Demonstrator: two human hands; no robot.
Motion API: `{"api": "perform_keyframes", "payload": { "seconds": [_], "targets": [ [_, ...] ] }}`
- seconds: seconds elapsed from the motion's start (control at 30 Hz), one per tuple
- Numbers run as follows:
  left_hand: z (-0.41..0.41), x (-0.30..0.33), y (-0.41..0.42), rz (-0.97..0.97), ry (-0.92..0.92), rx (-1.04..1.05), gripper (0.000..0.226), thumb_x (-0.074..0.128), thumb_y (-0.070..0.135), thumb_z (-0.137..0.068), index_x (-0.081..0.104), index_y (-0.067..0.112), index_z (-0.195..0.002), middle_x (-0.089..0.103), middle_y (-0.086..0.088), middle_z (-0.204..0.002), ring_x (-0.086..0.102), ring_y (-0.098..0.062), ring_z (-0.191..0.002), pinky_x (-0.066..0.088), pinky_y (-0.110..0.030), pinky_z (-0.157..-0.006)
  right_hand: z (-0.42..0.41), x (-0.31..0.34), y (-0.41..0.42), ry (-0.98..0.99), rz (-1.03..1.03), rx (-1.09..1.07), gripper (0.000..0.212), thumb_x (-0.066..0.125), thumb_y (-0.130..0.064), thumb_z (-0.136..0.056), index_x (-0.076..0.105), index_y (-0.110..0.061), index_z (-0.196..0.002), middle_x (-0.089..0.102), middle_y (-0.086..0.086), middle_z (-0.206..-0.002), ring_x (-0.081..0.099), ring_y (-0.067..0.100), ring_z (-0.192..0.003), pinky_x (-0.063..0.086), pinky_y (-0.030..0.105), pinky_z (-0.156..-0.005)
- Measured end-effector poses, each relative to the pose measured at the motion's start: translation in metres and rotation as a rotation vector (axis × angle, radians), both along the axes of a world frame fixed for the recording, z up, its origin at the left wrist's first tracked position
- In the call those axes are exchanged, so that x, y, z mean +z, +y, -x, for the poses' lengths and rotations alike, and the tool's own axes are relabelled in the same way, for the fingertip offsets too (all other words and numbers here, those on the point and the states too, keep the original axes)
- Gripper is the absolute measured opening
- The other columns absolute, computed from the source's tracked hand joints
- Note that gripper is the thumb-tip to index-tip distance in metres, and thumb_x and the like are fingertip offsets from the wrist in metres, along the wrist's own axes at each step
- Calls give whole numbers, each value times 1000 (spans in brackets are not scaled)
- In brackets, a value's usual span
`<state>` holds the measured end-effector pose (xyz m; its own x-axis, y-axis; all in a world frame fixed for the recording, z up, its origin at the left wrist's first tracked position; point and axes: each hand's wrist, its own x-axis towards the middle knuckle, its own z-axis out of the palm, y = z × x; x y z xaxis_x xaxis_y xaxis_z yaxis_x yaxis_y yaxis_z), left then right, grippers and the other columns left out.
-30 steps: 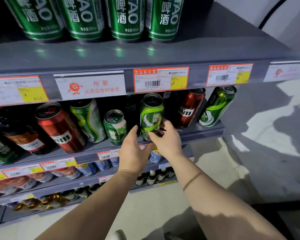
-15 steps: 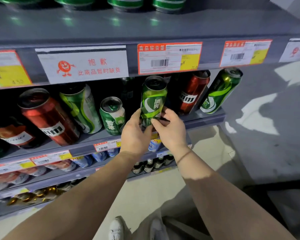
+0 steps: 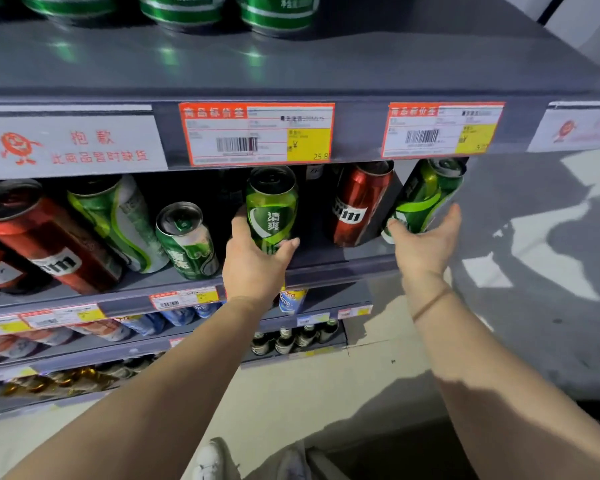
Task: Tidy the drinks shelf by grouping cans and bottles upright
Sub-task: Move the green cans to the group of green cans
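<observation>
Head view: left hand fingers around upright green can, right hand cupping end can.

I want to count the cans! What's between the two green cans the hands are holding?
One red can stands between the green can in the left hand and the green can at the right hand, in the head view.

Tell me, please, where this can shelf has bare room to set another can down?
Bare shelf shows between the green can in the left hand and the red can. A smaller strip lies between that red can and the end can under the right hand. Left of the short green can it is crowded.
</observation>
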<state>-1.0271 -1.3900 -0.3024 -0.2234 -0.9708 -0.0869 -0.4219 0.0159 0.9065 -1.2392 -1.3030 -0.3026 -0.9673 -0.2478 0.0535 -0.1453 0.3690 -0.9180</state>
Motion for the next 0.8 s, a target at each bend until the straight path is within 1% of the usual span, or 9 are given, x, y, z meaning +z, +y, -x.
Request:
{"api": "perform_keyframes", "payload": {
  "seconds": [0.1, 0.27, 0.33, 0.47, 0.57, 0.63, 0.67, 0.73, 0.8],
  "targets": [
    [5, 0, 0, -6, -5, 12, 51, 78, 44, -75, 41, 26, -106, 62, -2, -108, 62, -24, -97, 52, -40, -81, 20, -6, -2, -20, 24, 73, 94, 82, -25, -60, 37, -18, -142, 58, 0, -132, 58, 17, -117, 45, 34, -104],
    [9, 7, 0, 17, 12, 24, 46, 80, 29, -77, 42, 20, -102, 55, -1, -106, 56, -16, -92, 42, -27, -75, 31, -7, -1, 35, -47, 91, 58, 84, -33, -54, 53, -18, -101, 66, -1, -99, 66, 22, -96, 54, 40, -88],
    [5, 10, 2, 34, 67, 28, 50, 83, 25, -74, 42, 22, -102, 57, 1, -105, 58, -15, -95, 44, -24, -77, 18, -3, 6, 33, 4, 33, 60, 81, -42, -49, 52, -20, -96, 64, 0, -97, 66, 23, -95, 53, 40, -87],
    [-19, 26, 22, 80, 198, 24, 67, 86, 18, -69, 38, 29, -115, 57, 7, -114, 56, -5, -104, 41, -9, -86, -41, 17, 37, 28, 195, -8, 74, 82, -45, -52, 59, -13, -115, 69, -3, -110, 66, 6, -99, 52, 30, -96],
    [-47, 43, 37, 97, 239, -36, 69, 87, 21, -68, 40, 32, -118, 59, 8, -116, 58, -5, -107, 46, -19, -94, -102, 28, 54, -34, 250, 81, 54, 86, -22, -66, 58, -8, -110, 69, -9, -101, 61, -17, -87, 50, 13, -89],
    [-74, 53, 44, 106, 212, -86, 66, 87, 24, -68, 44, 30, -119, 61, 7, -115, 60, -2, -105, 48, -20, -91, -147, 35, 58, -45, 192, 176, 43, 85, -19, -67, 60, -15, -101, 66, -17, -89, 59, -19, -76, 52, 19, -88],
    [-91, 57, 47, 101, 199, -98, 65, 87, 24, -69, 45, 28, -118, 62, 9, -113, 59, 3, -101, 48, -16, -87, -169, 38, 57, -47, 177, 240, 41, 86, -20, -66, 61, -16, -99, 66, -18, -87, 60, -18, -75, 53, 21, -86],
    [-130, 61, 49, 106, 170, -91, 64, 87, 22, -68, 46, 29, -116, 62, 16, -106, 57, 12, -94, 47, -12, -82, -208, 48, 50, -39, 139, 378, 37, 87, -18, -65, 60, -23, -90, 65, -19, -81, 58, -20, -68, 47, 5, -69],
    [-179, 62, 48, 130, 136, -63, 65, 87, 23, -67, 45, 32, -117, 59, 24, -101, 58, 9, -91, 47, -12, -80, -252, 60, 37, -18, 94, 496, 37, 87, -19, -65, 56, -29, -82, 63, -22, -78, 56, -21, -65, 39, -1, -58]
  ]
}}
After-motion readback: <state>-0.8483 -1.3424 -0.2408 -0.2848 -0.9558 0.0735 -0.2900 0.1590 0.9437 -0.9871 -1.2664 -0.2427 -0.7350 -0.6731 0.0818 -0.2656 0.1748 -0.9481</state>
